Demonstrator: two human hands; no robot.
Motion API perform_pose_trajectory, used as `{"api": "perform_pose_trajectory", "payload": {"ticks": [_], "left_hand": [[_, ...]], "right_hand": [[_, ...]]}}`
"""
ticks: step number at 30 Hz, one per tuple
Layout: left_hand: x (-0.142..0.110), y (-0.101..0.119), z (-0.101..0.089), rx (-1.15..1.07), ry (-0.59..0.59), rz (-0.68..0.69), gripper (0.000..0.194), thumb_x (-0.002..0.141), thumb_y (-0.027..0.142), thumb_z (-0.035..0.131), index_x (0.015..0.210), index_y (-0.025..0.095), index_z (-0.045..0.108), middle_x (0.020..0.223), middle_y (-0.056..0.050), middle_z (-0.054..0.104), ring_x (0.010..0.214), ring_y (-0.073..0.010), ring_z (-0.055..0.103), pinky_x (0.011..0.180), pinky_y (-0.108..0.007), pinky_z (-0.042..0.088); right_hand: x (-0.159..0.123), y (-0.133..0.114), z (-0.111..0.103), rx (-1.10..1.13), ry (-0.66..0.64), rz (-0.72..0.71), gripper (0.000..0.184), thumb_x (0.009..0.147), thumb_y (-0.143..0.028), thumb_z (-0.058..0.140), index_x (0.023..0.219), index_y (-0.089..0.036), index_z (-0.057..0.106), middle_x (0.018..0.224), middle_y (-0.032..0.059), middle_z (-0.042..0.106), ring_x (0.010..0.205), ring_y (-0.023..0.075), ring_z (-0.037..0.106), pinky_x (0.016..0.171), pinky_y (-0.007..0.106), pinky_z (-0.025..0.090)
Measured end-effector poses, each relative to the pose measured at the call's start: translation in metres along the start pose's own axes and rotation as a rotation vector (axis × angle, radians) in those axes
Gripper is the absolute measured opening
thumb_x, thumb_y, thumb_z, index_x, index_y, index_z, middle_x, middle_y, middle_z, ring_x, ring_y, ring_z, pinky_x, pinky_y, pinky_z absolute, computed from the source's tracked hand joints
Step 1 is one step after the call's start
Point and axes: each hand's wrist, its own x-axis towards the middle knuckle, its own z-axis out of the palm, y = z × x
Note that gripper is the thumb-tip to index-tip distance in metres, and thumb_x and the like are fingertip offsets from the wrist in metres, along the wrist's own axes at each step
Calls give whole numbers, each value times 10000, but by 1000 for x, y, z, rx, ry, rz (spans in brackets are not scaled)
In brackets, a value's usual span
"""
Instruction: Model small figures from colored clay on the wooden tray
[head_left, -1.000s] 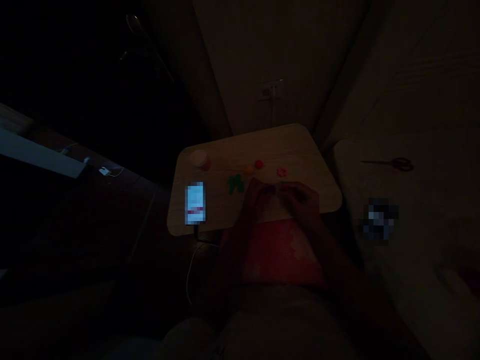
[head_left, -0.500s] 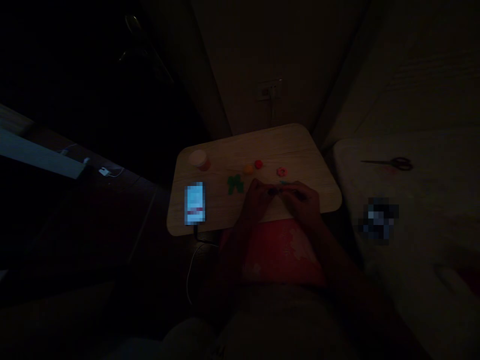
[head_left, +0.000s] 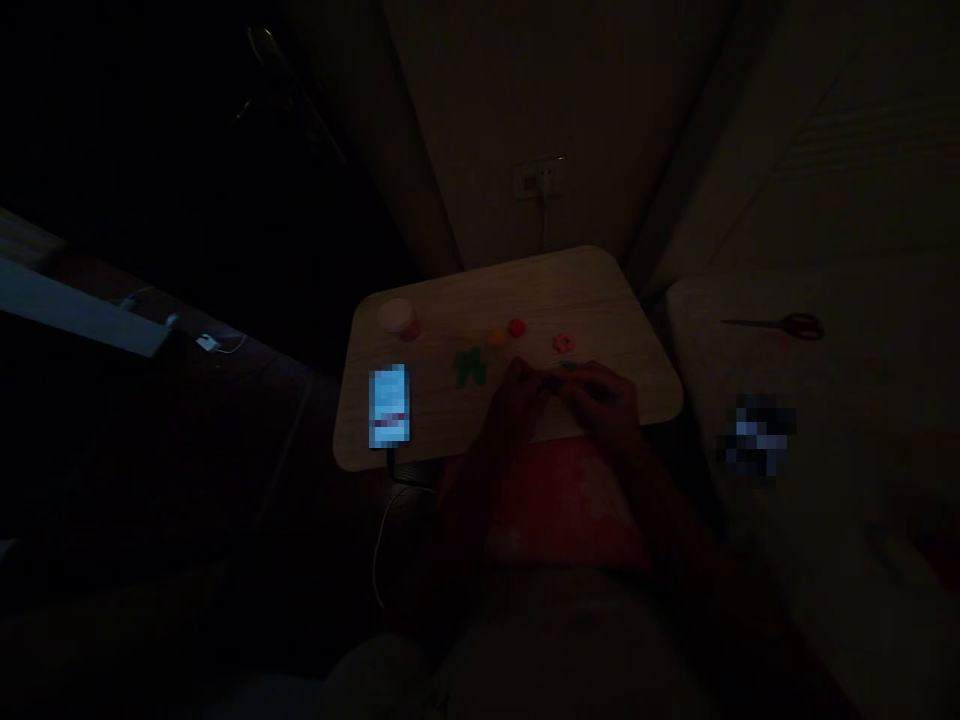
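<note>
In very dim light, my left hand (head_left: 517,392) and my right hand (head_left: 604,395) meet over the front part of a small wooden table (head_left: 435,430). Both have their fingers pinched together, around something small and dark that I cannot make out. Just beyond the right fingers lies a small bluish-green piece (head_left: 568,365), partly hidden by them. A pink flower-shaped ring (head_left: 563,344) is behind it. To the left of my hands are a green cut-out shape (head_left: 470,367), an orange lump (head_left: 497,337) and a red lump (head_left: 517,327).
A lidded tub (head_left: 400,318) stands at the table's back left, with a lit phone (head_left: 389,405) on a cable in front. Scissors (head_left: 795,325) and a blurred-out object (head_left: 759,435) lie on the pale surface to the right. A wall socket (head_left: 538,180) holds a plug.
My left fingers have shifted slightly to the right and closer to the right fingers. The dark bit between them shows less. The objects on the table have stayed put.
</note>
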Motion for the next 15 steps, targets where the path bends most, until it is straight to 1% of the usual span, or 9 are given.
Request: {"api": "perform_pose_trajectory", "payload": {"ticks": [3, 7, 10, 15], "left_hand": [[0, 3, -1, -7, -23, 18, 290, 1011, 372, 473, 1137, 187, 658, 1053, -82, 481, 968, -216, 550, 923, -375, 519], [-1, 4, -3, -37, -43, 25, 315, 1014, 421, 458, 1115, 189, 647, 1052, -82, 480, 986, -220, 543, 941, -383, 518], [-1, 3, -4, -58, -59, 32, 370, 1017, 480, 428, 1061, 184, 646, 1048, -82, 479, 994, -220, 538, 952, -383, 516], [0, 6, -6, -119, -59, 45, 471, 1007, 579, 378, 943, 187, 631, 1014, -82, 475, 949, -220, 528, 930, -389, 506]], "right_hand": [[0, 1, 0, 7, 3, -8, 69, 820, -287, 787, 880, -259, 804, 886, 35, 745, 825, 195, 681, 730, 335, 540], [0, 2, -1, 31, 2, 1, 70, 813, -284, 791, 877, -259, 805, 877, 32, 741, 823, 191, 676, 736, 332, 531], [0, 1, -1, 36, 6, 14, 71, 804, -281, 795, 869, -252, 806, 860, 31, 739, 812, 189, 671, 730, 331, 526], [2, -2, 0, 60, -3, 5, 61, 807, -277, 790, 859, -257, 814, 826, 28, 734, 765, 182, 661, 688, 323, 514]]}}
